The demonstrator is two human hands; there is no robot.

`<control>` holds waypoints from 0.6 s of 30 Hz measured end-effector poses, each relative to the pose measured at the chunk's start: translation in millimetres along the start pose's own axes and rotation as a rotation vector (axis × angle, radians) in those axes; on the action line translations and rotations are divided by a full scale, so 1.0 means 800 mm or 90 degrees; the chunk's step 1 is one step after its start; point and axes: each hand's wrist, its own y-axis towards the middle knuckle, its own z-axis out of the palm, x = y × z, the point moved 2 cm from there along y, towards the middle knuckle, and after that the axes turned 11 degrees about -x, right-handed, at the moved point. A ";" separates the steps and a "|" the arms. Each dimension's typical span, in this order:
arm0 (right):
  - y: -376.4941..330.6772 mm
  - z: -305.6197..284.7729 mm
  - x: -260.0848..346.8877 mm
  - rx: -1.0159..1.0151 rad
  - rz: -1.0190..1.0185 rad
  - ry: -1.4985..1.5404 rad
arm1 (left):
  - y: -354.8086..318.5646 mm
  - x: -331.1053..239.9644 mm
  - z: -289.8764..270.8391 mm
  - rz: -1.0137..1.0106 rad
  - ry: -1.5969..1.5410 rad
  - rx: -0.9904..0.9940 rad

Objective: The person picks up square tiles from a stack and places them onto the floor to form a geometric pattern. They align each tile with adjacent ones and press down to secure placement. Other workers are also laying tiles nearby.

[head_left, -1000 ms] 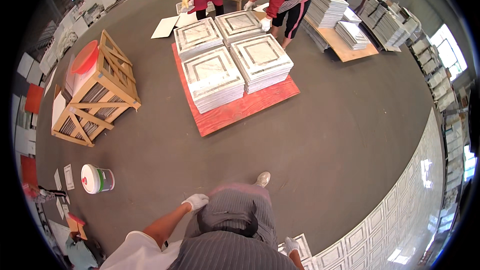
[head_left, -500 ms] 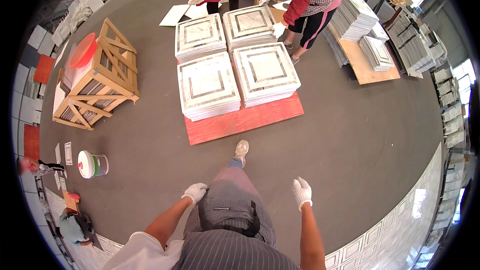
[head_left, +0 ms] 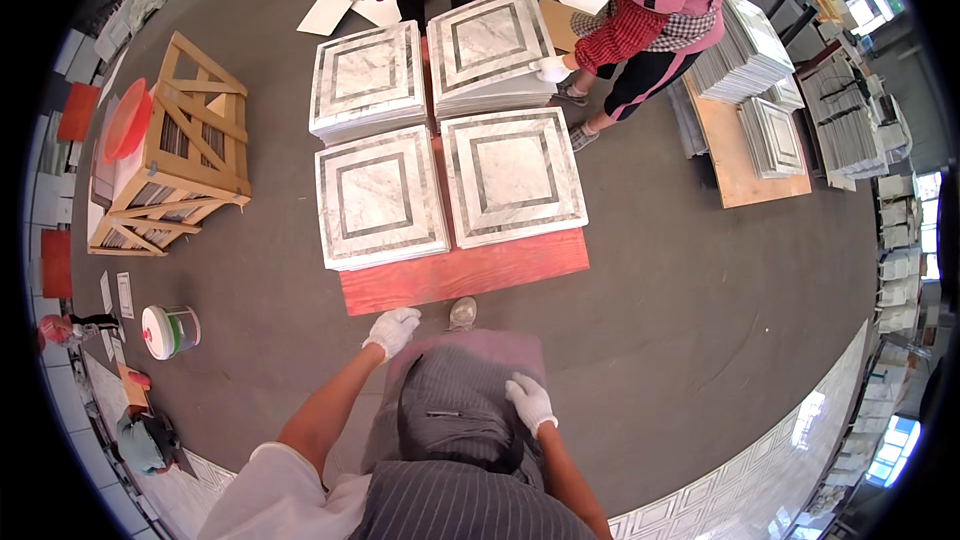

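My left hand point(head_left: 393, 329) wears a white glove and hangs empty just short of the red pallet point(head_left: 470, 272), fingers loosely curled. My right hand point(head_left: 530, 401), also gloved, rests against my grey apron and holds nothing. On the pallet lie stacks of white marble tiles with grey square borders: the near left stack point(head_left: 378, 196) and near right stack point(head_left: 511, 175) are closest to me, with two more stacks point(head_left: 366, 77) behind them. My shoe point(head_left: 462, 313) touches the pallet's front edge.
Two people stand at the far side; one person's gloved hand point(head_left: 553, 69) rests on the far right stack. A wooden crate point(head_left: 180, 152) with a red basin stands left, a white bucket point(head_left: 168, 330) lower left. More tile stacks sit on a wooden board point(head_left: 742, 155) at right.
I have moved closer to the pallet, which now lies right in front of my feet. My right hand has drawn in from my side to my apron.
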 end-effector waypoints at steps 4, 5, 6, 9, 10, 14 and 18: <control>0.073 -0.063 0.030 -0.028 0.097 0.099 | 0.025 -0.049 0.036 -0.072 -0.043 0.007; 0.094 -0.078 0.041 -0.027 0.076 0.071 | 0.030 -0.054 0.050 -0.079 -0.047 0.003; 0.111 -0.092 0.050 -0.018 0.079 0.061 | 0.032 -0.058 0.057 -0.080 0.010 0.015; 0.162 -0.128 0.080 0.013 0.104 0.055 | 0.029 -0.052 0.084 0.022 0.151 -0.057; 0.188 -0.143 0.088 0.038 0.105 0.044 | 0.025 -0.055 0.096 -0.093 0.081 -0.073; 0.271 -0.183 0.118 0.088 0.101 0.018 | 0.003 -0.072 0.128 -0.207 0.033 -0.098; 0.354 -0.207 0.139 0.075 0.082 0.015 | 0.018 -0.091 0.172 -0.210 0.081 -0.100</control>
